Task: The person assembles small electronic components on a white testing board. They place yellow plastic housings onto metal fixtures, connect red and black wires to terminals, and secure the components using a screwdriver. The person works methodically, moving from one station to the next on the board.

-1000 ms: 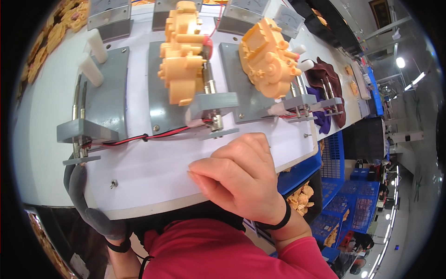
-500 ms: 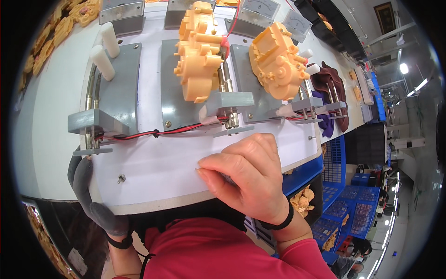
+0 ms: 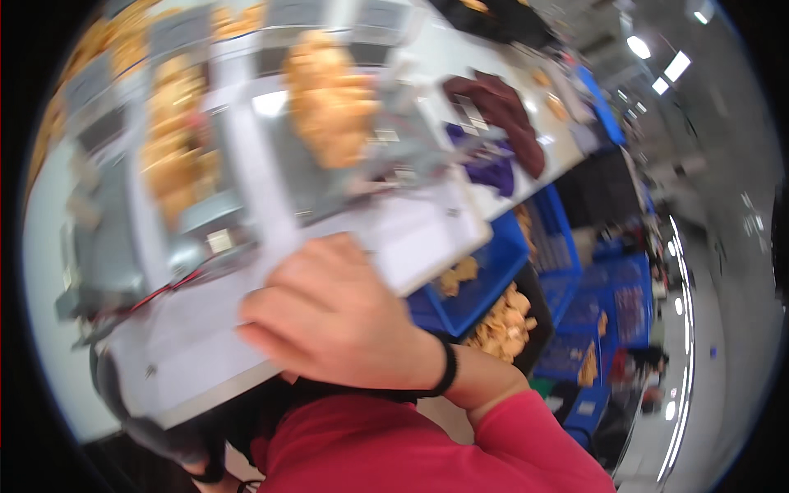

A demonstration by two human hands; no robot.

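Note:
My bare right hand (image 3: 333, 316) is over the front part of the white board (image 3: 205, 357), its fingers curled in. Whatever may be inside them is hidden. My left hand (image 3: 156, 435), in a grey glove, lies along the board's near left corner with fingers stretched out, below the leftmost grey fixture (image 3: 115, 238). That fixture carries no housing. A pale orange plastic housing (image 3: 173, 152) is on the middle fixture, and another orange housing (image 3: 325, 103) is on the right one. Red and black wires (image 3: 168, 287) run between the fixtures. Motion blur smears the fine detail.
Box-shaped panel meters (image 3: 181, 37) line the back. Right of the fixtures are a dark brown cloth (image 3: 501, 111) and a purple cloth (image 3: 493, 168). Below the table's right edge stands a blue bin (image 3: 485, 283), with a heap of orange parts (image 3: 505, 324) beside it and blue crates (image 3: 616, 304) beyond.
The whole view has swung toward the right, so fixtures and housings appear farther left and tilted. More of the blue bin and orange parts shows. My right hand stays curled; the left stays by the board's edge.

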